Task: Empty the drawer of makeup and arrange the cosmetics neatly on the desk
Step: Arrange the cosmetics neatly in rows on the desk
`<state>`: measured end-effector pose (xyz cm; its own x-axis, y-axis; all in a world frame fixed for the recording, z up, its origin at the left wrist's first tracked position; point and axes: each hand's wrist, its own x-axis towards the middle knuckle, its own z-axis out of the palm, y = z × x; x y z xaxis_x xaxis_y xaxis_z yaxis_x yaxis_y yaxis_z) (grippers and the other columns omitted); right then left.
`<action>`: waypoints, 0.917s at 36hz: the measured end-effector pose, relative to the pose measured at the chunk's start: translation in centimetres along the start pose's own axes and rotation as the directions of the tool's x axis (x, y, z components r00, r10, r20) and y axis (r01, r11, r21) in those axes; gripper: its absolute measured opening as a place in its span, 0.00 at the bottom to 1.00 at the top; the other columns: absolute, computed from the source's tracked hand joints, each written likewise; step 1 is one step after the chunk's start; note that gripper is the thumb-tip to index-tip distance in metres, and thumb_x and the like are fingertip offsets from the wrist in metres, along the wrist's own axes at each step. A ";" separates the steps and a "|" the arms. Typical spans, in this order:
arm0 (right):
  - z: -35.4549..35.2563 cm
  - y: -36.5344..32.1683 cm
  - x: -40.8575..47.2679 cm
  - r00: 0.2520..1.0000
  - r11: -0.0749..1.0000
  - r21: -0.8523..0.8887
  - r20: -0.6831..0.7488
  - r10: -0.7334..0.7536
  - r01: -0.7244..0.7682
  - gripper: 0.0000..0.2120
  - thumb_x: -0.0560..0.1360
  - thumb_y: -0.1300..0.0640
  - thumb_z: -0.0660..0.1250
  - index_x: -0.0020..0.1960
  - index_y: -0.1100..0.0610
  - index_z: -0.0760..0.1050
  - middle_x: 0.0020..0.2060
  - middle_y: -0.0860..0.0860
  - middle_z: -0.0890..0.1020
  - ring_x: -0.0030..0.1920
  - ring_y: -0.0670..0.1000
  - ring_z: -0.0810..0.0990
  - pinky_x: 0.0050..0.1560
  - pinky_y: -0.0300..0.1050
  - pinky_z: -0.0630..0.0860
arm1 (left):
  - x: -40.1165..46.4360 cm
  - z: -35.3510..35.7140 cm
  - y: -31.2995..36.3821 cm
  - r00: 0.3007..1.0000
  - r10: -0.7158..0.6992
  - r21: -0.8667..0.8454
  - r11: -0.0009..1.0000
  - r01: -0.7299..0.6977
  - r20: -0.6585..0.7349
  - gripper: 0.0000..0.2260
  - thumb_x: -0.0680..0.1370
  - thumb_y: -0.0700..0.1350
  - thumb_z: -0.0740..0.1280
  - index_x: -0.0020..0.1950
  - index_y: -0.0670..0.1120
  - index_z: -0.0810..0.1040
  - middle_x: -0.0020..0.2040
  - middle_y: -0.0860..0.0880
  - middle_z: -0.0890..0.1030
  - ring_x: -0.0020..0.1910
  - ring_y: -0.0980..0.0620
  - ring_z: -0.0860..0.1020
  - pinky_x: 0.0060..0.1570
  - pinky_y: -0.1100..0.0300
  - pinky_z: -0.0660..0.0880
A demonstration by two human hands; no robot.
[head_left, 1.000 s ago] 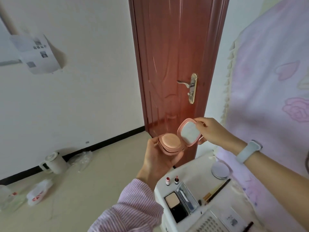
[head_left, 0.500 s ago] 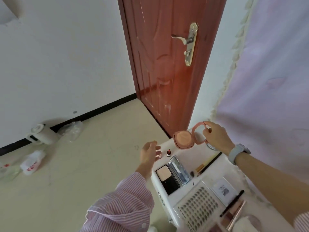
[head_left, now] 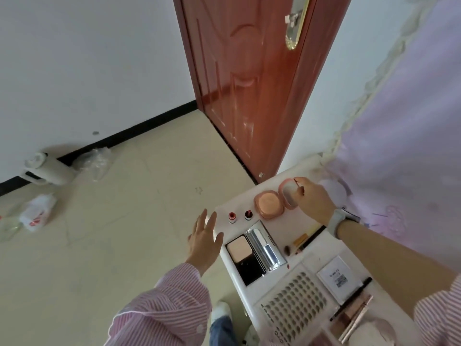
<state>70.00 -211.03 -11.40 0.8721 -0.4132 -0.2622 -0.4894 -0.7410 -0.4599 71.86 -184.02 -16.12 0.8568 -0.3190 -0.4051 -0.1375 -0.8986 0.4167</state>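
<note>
Right hand (head_left: 314, 201) pinching pink compact (head_left: 269, 208) lid on desk (head_left: 294, 264), two lipsticks (head_left: 232, 217) standing beside, left hand (head_left: 204, 239) hovering open-fingered, label writing unreadable.

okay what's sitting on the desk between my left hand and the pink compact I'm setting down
In the head view, two small red lipsticks stand upright side by side on the white desk, between the open left hand and the pink compact.

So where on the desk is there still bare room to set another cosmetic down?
Bare white desk lies between the brushes and the white card, below the right forearm. A small strip sits at the far corner beyond the pink compact. The left edge, with lipsticks, black palette and nail-tip sheet, is crowded.
</note>
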 end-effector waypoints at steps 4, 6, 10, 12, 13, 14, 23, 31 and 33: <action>-0.2 0.9 0.1 0.996 0.996 0.080 -0.081 0.042 -0.035 0.17 0.79 0.57 0.56 0.65 0.60 0.71 0.50 0.61 0.81 0.52 0.63 0.77 0.53 0.52 0.72 | 0.4 0.4 0.3 1.000 -0.003 0.093 0.996 0.000 0.031 0.25 0.81 0.50 0.56 0.77 0.50 0.52 0.78 0.50 0.47 0.76 0.50 0.47 0.69 0.49 0.59; -0.5 1.9 0.4 0.986 0.996 0.082 -0.165 0.033 -0.019 0.16 0.79 0.59 0.55 0.62 0.62 0.73 0.48 0.62 0.82 0.50 0.62 0.78 0.52 0.52 0.72 | 0.4 0.5 0.4 0.999 0.005 0.143 0.990 -0.010 0.034 0.25 0.82 0.50 0.55 0.77 0.50 0.52 0.78 0.49 0.47 0.76 0.50 0.47 0.68 0.51 0.60; -1.0 4.7 1.2 0.981 0.987 -0.158 -0.189 -0.038 0.008 0.17 0.75 0.62 0.57 0.62 0.62 0.74 0.57 0.62 0.78 0.59 0.63 0.72 0.60 0.54 0.69 | 0.3 0.6 0.3 0.999 0.041 0.229 0.973 -0.039 -0.004 0.25 0.82 0.51 0.55 0.76 0.49 0.52 0.77 0.48 0.48 0.76 0.49 0.49 0.67 0.53 0.62; -0.9 5.8 1.4 0.992 0.933 -0.359 -0.100 -0.071 0.030 0.20 0.74 0.60 0.59 0.66 0.58 0.70 0.63 0.60 0.73 0.64 0.62 0.68 0.62 0.55 0.67 | 0.3 0.7 0.3 0.999 0.047 0.234 0.971 -0.041 -0.016 0.25 0.81 0.51 0.55 0.76 0.49 0.52 0.77 0.48 0.49 0.76 0.50 0.49 0.67 0.53 0.62; -0.8 6.2 1.4 0.997 0.886 -0.462 -0.049 -0.065 0.035 0.23 0.73 0.58 0.60 0.68 0.55 0.67 0.66 0.59 0.70 0.66 0.61 0.65 0.63 0.55 0.65 | 0.3 0.8 0.3 0.999 0.047 0.233 0.972 -0.041 -0.019 0.24 0.81 0.51 0.55 0.76 0.50 0.52 0.77 0.48 0.49 0.76 0.50 0.50 0.67 0.53 0.63; -0.6 6.6 1.6 0.999 0.843 -0.537 0.005 -0.035 0.032 0.26 0.73 0.55 0.61 0.70 0.52 0.63 0.68 0.58 0.65 0.68 0.61 0.61 0.64 0.55 0.64 | 0.3 0.8 0.3 0.999 0.048 0.230 0.972 -0.042 -0.020 0.24 0.81 0.51 0.55 0.76 0.50 0.53 0.77 0.48 0.49 0.76 0.50 0.50 0.67 0.53 0.63; -1.3 6.0 1.8 0.986 0.882 -0.468 0.112 0.126 -0.060 0.28 0.72 0.53 0.64 0.69 0.48 0.60 0.65 0.56 0.61 0.64 0.61 0.60 0.59 0.54 0.71 | 0.8 0.1 0.3 1.000 0.018 0.113 0.993 -0.018 -0.004 0.23 0.80 0.47 0.58 0.75 0.49 0.58 0.76 0.50 0.54 0.74 0.51 0.55 0.68 0.52 0.63; -6.8 1.6 -0.7 1.000 0.988 -0.154 -0.026 -0.009 0.005 0.29 0.70 0.54 0.65 0.70 0.50 0.62 0.65 0.57 0.63 0.65 0.63 0.59 0.64 0.54 0.64 | 1.5 -4.3 2.4 0.964 -0.023 -0.204 0.978 -0.033 -0.265 0.18 0.78 0.38 0.61 0.67 0.41 0.70 0.70 0.42 0.65 0.68 0.43 0.64 0.64 0.56 0.63; -8.7 -0.5 -1.3 0.993 0.996 -0.044 -0.087 -0.078 0.074 0.30 0.68 0.50 0.65 0.69 0.49 0.64 0.65 0.57 0.66 0.67 0.62 0.61 0.66 0.52 0.61 | 1.3 -6.4 4.0 0.943 0.031 -0.260 0.958 -0.123 -0.332 0.17 0.78 0.38 0.61 0.67 0.41 0.70 0.69 0.43 0.65 0.67 0.45 0.66 0.64 0.59 0.64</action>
<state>69.18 -214.77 -3.45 0.9045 -0.3990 -0.1506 -0.4227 -0.7924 -0.4398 75.63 -186.08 -9.74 0.9686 -0.2284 -0.0987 -0.1080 -0.7433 0.6601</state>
